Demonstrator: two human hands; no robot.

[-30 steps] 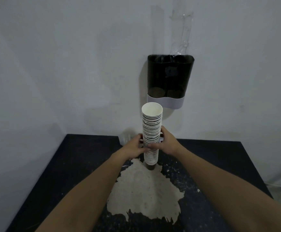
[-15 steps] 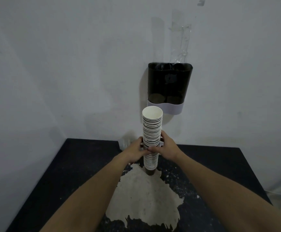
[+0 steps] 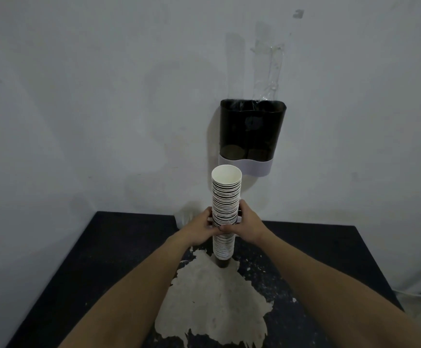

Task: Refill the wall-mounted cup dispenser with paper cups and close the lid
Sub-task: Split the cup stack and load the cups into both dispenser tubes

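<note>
While the pale grey plaster wall (image 3: 104, 96) fills most of the view, the black tabletop with a big worn beige patch (image 3: 104, 247) sits below it. Dark translucent wall-mounted cup dispenser with a white base band (image 3: 251, 131) hangs above and behind the hands, lid off or flipped up, can't tell which; both tubes look near empty. Tall nested stack of white paper cups (image 3: 225, 197) stands upright between the hands, base near the tabletop, well below the dispenser mouth. Left hand (image 3: 202, 228) and right hand (image 3: 248, 226) both have fingers wrapped closed around the stack's middle. Risk: the mid-stack grip leaves the lower cups hanging by friction only, so they may slip off on lifting; the tall column could buckle or catch the dispenser rim if tilted.
</note>
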